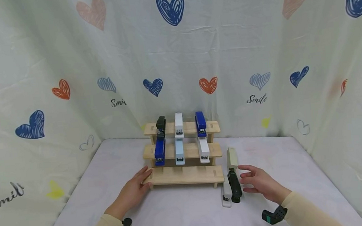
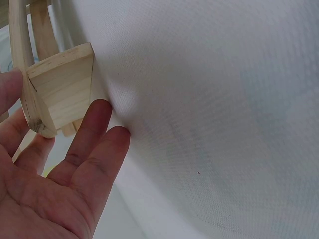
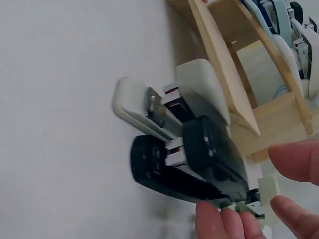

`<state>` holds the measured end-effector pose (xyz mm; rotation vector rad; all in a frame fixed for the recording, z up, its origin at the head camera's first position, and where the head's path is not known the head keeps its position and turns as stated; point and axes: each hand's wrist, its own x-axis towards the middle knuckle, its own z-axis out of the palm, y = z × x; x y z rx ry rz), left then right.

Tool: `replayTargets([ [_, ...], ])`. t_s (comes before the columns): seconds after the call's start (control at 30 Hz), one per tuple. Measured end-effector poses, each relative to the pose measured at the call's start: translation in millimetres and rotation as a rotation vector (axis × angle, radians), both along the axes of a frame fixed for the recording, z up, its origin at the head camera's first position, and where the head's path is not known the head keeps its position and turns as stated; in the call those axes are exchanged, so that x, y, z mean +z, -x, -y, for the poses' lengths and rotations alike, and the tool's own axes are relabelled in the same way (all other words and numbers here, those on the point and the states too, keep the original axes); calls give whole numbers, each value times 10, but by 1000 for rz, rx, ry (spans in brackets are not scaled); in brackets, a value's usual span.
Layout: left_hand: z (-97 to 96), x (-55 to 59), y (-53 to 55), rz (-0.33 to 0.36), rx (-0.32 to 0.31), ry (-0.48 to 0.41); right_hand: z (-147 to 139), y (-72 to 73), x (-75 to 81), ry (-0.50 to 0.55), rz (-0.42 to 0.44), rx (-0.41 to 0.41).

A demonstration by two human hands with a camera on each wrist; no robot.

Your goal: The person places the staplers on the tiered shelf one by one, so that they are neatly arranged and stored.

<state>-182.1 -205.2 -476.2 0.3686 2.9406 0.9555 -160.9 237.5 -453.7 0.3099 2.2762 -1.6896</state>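
My left hand [image 1: 132, 189] holds the left end of the lowest board of a wooden tiered rack [image 1: 186, 175]. In the left wrist view its thumb [image 2: 9, 92] and fingers lie on either side of that board end [image 2: 41, 122], with two fingers extended away from it. My right hand [image 1: 261, 183] is beside a black stapler [image 1: 235, 187], fingers parted and thumb apart from it. Its fingertips [image 3: 212, 224] are close against the black stapler's side in the right wrist view; contact is unclear. A white stapler [image 1: 226, 191] lies along the black one, with a cream stapler [image 1: 232, 157] behind.
On the rack's top board sit a black [image 1: 161, 125], a white [image 1: 178, 124] and a blue stapler [image 1: 200, 122]. The middle board bears a blue [image 1: 160, 150], a light blue [image 1: 179, 151] and a white stapler [image 1: 203, 148]. A heart-printed curtain [image 1: 176, 56] surrounds the white table [image 1: 184, 220].
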Motion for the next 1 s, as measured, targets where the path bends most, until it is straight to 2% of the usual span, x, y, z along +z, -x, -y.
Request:
replayTargets([
  [0.1,-3,8,-5,0,2,-5,26,-74,-110,20,34,-17],
  [0.23,-3,9,-5,1,5,-7,79,-123,-178,42,46,-24],
  [0.57,-12,21,-35,-9,4,2,136,-119,-193,24,32,3],
  [0.83,-4,18,-27,-5,3,-5,154,-111,-202,95,46,21],
  [1.0,-5,24,-31,-7,3,-10,145,-109,-209,133,52,1],
])
